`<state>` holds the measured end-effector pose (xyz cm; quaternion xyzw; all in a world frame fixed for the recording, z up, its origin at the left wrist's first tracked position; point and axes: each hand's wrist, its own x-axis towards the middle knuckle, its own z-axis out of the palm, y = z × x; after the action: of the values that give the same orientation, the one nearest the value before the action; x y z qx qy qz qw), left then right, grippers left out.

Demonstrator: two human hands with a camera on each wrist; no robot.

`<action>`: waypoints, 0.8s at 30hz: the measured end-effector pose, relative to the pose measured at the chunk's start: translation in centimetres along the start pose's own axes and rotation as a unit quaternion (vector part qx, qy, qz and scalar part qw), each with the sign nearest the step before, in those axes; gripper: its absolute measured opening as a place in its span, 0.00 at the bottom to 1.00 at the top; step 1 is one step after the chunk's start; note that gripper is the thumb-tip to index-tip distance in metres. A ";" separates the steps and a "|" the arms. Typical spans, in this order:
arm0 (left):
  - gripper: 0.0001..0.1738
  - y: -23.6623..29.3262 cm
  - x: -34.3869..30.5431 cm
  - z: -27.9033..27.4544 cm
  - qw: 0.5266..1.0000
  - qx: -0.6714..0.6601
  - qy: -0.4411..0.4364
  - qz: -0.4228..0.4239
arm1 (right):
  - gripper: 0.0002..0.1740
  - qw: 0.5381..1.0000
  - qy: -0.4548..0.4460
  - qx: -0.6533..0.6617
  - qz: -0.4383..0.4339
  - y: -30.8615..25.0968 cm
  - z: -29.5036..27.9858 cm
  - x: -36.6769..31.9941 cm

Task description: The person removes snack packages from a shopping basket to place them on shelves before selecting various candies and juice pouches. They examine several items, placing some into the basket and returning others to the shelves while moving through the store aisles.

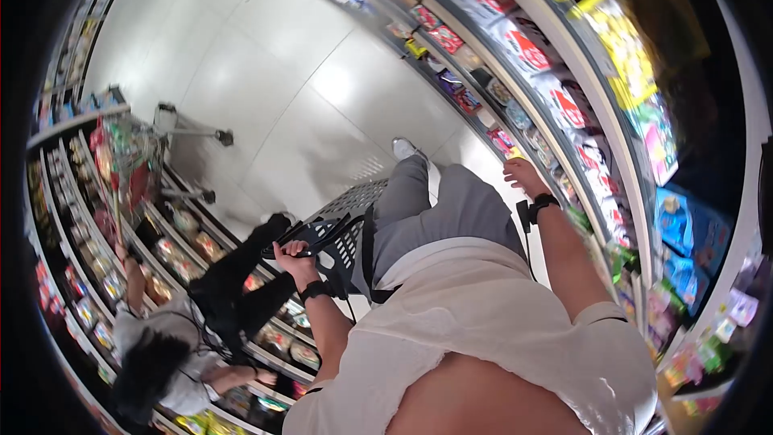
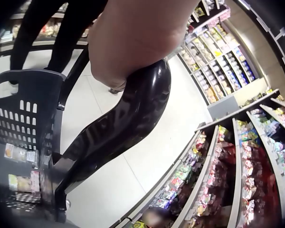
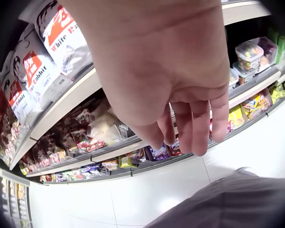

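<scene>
My left hand (image 1: 295, 261) grips the glossy black handle (image 2: 118, 118) of a dark grey plastic basket (image 1: 354, 208) with slotted sides. In the left wrist view the fingers are mostly hidden behind the wrist and handle. A couple of clear packs (image 2: 21, 183) of food lie inside the basket. On the other side, my right hand (image 1: 525, 177) hangs beside the candy shelves with its fingers loosely bent and nothing in them. The right wrist view has that palm (image 3: 166, 80) in front of the shelf edges, near white White Rabbit candy bags (image 3: 33, 71).
Tiered shelves of packaged sweets (image 1: 527, 48) curve along my right. At the left, another person in black trousers (image 1: 241, 282) stands by more shelves, one hand at a shopping cart (image 1: 133, 153). Pale tiled floor (image 1: 266, 56) lies between the shelf rows.
</scene>
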<state>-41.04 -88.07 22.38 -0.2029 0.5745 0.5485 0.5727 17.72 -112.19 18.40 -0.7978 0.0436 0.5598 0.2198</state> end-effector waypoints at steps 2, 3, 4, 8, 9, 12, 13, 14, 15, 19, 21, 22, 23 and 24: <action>0.28 -1.0 0.8 2.2 0.998 0.049 -0.041 -0.020 | 0.18 1.000 -0.012 -0.001 -0.019 2.1 0.0 -1.2; 0.28 -1.6 1.4 3.3 0.995 0.067 -0.063 -0.023 | 0.17 0.999 -0.016 -0.002 -0.030 3.1 0.1 -1.9; 0.28 -2.0 1.8 4.1 0.992 0.084 -0.085 -0.026 | 0.16 0.999 -0.009 -0.007 -0.043 4.1 0.1 -2.8; 0.27 -5.1 -1.3 8.1 0.965 0.223 -0.130 -0.041 | 0.18 0.999 0.004 -0.018 -0.042 8.9 -0.8 -5.9; 0.26 -5.1 -1.4 8.5 0.957 0.234 -0.160 -0.059 | 0.18 0.999 0.015 0.013 -0.043 10.3 -1.0 -7.1; 0.25 -7.5 -3.3 10.0 0.930 0.303 -0.204 -0.041 | 0.18 0.995 0.040 0.076 -0.046 15.6 -2.2 -9.6; 0.25 -8.4 -4.4 10.3 0.914 0.341 -0.218 -0.019 | 0.18 0.993 0.055 0.102 -0.035 17.7 -2.5 -10.7; 0.25 -9.3 -5.7 10.4 0.896 0.378 -0.232 0.003 | 0.18 0.989 0.069 0.128 -0.024 19.9 -2.7 -11.6; 0.24 -9.7 -5.8 10.0 0.886 0.392 -0.246 -0.004 | 0.17 0.987 0.074 0.142 -0.014 22.3 -3.0 -12.8; 0.23 -10.9 -7.7 10.0 0.816 0.503 -0.286 -0.014 | 0.17 0.969 0.102 0.226 -0.003 32.9 -2.6 -17.5; 0.23 -11.7 -7.5 9.2 0.749 0.583 -0.314 0.009 | 0.16 0.961 0.118 0.250 0.025 38.6 -2.0 -19.3; 0.23 -12.3 -7.2 8.4 0.713 0.624 -0.320 0.023 | 0.16 0.955 0.121 0.268 0.040 41.6 -1.8 -20.3; 0.22 -12.2 -7.8 7.5 0.677 0.657 -0.327 0.045 | 0.17 0.950 0.124 0.283 0.051 45.3 -0.7 -21.0; 0.23 -13.3 -8.8 6.7 0.629 0.699 -0.332 0.074 | 0.19 0.941 0.138 0.304 0.055 47.6 -0.3 -22.7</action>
<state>-24.36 -90.00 26.56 0.4974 0.5696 0.0526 0.6522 -5.43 -159.10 24.79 -0.7588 0.2852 0.4155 0.4127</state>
